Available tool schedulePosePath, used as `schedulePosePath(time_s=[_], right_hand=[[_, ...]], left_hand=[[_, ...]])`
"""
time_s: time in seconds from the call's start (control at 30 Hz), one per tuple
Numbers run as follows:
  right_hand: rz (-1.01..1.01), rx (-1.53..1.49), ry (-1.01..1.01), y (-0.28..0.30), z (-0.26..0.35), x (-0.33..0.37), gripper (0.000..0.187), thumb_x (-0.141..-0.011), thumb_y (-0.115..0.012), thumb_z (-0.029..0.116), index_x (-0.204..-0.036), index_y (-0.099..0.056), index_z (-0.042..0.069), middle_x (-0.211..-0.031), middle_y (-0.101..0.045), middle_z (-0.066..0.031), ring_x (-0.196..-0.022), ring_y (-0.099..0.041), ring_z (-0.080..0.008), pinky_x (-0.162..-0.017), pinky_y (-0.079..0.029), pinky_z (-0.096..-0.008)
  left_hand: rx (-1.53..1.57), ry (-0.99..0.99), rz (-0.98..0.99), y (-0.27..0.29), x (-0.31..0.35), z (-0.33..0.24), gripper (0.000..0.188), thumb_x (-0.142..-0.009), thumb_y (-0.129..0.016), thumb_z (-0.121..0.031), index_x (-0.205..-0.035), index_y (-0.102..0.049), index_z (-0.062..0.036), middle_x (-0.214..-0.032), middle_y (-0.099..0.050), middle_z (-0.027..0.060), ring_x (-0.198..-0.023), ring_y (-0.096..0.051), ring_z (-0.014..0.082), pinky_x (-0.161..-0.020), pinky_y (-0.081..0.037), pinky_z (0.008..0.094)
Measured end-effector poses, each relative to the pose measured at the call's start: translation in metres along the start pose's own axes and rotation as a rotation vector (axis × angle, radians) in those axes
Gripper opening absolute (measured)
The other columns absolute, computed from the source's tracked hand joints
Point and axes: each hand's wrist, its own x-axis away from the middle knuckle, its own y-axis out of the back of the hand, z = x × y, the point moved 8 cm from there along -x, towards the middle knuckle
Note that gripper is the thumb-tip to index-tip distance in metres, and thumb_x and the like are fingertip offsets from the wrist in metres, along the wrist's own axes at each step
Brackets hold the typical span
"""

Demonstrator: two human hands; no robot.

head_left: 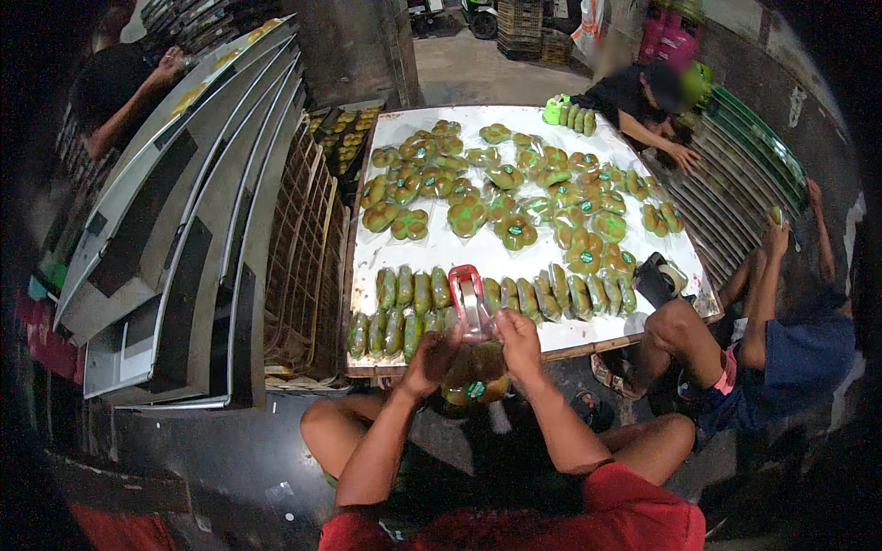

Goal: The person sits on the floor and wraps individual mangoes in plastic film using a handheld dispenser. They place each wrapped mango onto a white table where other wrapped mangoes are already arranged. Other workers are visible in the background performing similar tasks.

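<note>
The left hand [428, 365] and right hand [521, 345] close on the sides of a fruit pack [476, 375], with only a narrow space between them; the exact pinch of the left fingertips is lost in shadow. The pack lies between the palms and hangs below them, over the lap, its label outward. Gripping it near the top probably lets the weight hang while the plastic is drawn together.

Just beyond the fingertips, the red dispenser [462, 274] sits at the table's near edge, pointing at the person, likely for easy reach by both hands; whether pack and dispenser touch, I cannot tell.

Long packs [527, 299] stand in rows on either side of it, seemingly ordered to leave it room. Farther over the white table [418, 254], round packs [517, 232] lie loosely spread. A black dispenser [654, 277] sits near the right edge.
</note>
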Motion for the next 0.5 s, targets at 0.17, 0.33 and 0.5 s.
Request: schedulePosePath(time_s=[0.17,0.33,0.5], right_hand=[[0.2,0.214,-0.009,-0.015,0.015,0.01,0.02,-0.091,-0.06,0.015,-0.099,-0.067,-0.001,-0.091,-0.066,-0.0043,-0.09,-0.059,-0.014,-0.084,-0.045,-0.028],[0.031,0.46,0.45,-0.027,0.049,0.029,0.017,-0.085,-0.064,0.009,-0.097,-0.067,-0.003,-0.091,-0.067,-0.0092,-0.09,-0.061,-0.0166,-0.084,-0.045,-0.0277],[0.057,0.219,0.133,-0.018,0.023,0.019,0.015,-0.084,-0.067,0.009,-0.088,-0.067,-0.005,-0.086,-0.065,-0.0089,-0.085,-0.06,-0.0167,-0.08,-0.045,-0.0274]], left_hand=[[-0.377,-0.136,-0.06,-0.011,0.009,-0.032,0.032,-0.097,-0.049,-0.025,-0.118,-0.056,-0.0024,-0.113,-0.06,0.0087,-0.103,-0.054,0.0201,-0.088,-0.044,0.0354],[-0.521,-0.567,-0.209,-0.011,0.016,-0.066,0.02,-0.096,-0.052,-0.02,-0.109,-0.059,-0.0069,-0.1,-0.063,0.0054,-0.091,-0.056,0.0194,-0.076,-0.045,0.0357],[-0.5,-0.485,-0.249,-0.007,0.013,-0.068,0.015,-0.094,-0.054,-0.016,-0.101,-0.06,-0.0036,-0.091,-0.06,0.0027,-0.087,-0.056,0.0165,-0.074,-0.045,0.0352]])
